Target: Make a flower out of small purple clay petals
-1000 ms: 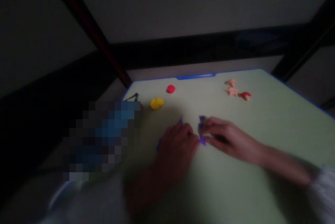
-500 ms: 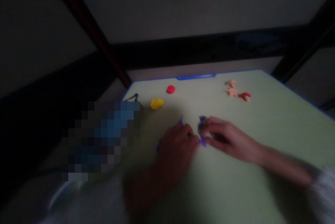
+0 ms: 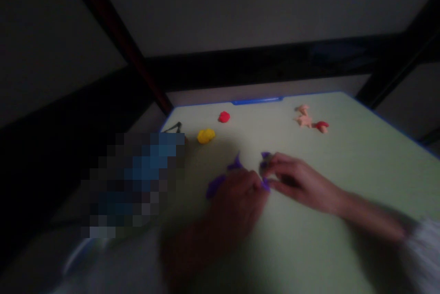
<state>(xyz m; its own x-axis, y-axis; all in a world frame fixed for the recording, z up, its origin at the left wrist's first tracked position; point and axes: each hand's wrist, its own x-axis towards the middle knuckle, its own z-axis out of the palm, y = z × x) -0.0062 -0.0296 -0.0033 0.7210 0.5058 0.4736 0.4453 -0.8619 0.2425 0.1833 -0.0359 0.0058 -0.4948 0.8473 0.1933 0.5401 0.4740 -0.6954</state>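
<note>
Both my hands rest on a pale green board (image 3: 343, 184) in dim light, over a flat purple clay shape (image 3: 217, 183). My left hand (image 3: 237, 197) lies on the clay's right part with its fingers curled down onto it. My right hand (image 3: 295, 181) pinches the clay's right end (image 3: 264, 158) between thumb and fingers. The purple clay's left part and an upper tip show beyond my left hand; the middle is hidden under the hands.
On the board's far side lie a yellow clay lump (image 3: 206, 135), a red clay lump (image 3: 224, 116), and peach figures with a red piece (image 3: 311, 120). A small dark tool (image 3: 174, 126) lies at the left corner. A blurred patch covers the left edge. Dark bars stand behind.
My left hand has slid slightly toward me and to the right, uncovering more of the purple clay on its left. My right hand has stayed where it was.
</note>
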